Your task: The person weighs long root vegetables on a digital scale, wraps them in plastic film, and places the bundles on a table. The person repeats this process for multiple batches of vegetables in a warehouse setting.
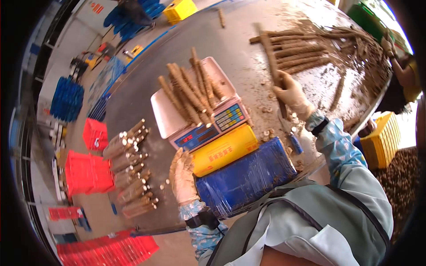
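In my gloved right hand (pixel 293 95) is a long brown yam root (pixel 269 55), gripped at its lower part and pointing away from me. My gloved left hand (pixel 183 175) lies beside the left end of a yellow roll of plastic bags (pixel 225 150), its fingers stretched out toward the scale's front and seemingly empty. Behind the roll, a pink electronic scale (pixel 164 116) carries a loose pile of yam roots (pixel 188 91) on its tray. A blue wrapped block (pixel 246 177) sits between the roll and my body. A knife with a blue handle (pixel 294 142) rests below my right hand.
Several bundles of cut roots (pixel 131 166) lie at the table's left. More roots (pixel 297 49) and soil cover the far right, where another person's gloved hand (pixel 387 46) shows. Red crates (pixel 88 173) stand left of the table, a yellow crate (pixel 380 141) at right.
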Demonstrator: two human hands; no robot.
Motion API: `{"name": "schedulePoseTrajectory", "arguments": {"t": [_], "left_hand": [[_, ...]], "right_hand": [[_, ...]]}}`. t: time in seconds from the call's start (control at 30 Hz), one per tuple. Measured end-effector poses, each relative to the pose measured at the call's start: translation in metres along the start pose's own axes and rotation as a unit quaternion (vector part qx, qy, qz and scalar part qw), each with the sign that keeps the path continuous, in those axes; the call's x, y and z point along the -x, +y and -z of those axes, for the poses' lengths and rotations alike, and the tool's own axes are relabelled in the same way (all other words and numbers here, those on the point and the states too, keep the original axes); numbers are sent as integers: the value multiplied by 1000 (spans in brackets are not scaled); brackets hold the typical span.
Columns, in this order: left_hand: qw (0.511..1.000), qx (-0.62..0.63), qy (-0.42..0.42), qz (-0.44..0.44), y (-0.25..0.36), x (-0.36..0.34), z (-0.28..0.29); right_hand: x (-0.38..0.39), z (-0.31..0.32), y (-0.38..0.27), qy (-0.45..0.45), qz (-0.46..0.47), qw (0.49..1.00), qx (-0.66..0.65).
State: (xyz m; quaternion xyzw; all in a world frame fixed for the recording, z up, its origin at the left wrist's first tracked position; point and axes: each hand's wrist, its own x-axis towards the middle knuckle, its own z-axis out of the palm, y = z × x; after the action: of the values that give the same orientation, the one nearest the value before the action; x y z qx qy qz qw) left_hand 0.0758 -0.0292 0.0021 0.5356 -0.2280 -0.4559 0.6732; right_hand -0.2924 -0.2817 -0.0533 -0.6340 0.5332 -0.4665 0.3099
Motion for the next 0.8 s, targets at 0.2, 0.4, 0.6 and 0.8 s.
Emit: {"name": "schedulePoseTrajectory", "arguments": {"t": [0.2, 0.4, 0.6, 0.8], "left_hand": [[998, 29, 46, -12, 7, 35, 10], [993, 6, 119, -13, 2, 62, 51], [992, -1, 123, 4, -3, 55, 48], [997, 16, 81, -6, 3, 41, 33]], "right_hand": [[-41, -113, -99, -177, 62, 978, 88], [-72, -148, -85, -237, 76, 959, 134], [-85, -165, -89, -377, 61, 921, 80], [-61, -178, -72, -156, 215, 947, 183]]}}
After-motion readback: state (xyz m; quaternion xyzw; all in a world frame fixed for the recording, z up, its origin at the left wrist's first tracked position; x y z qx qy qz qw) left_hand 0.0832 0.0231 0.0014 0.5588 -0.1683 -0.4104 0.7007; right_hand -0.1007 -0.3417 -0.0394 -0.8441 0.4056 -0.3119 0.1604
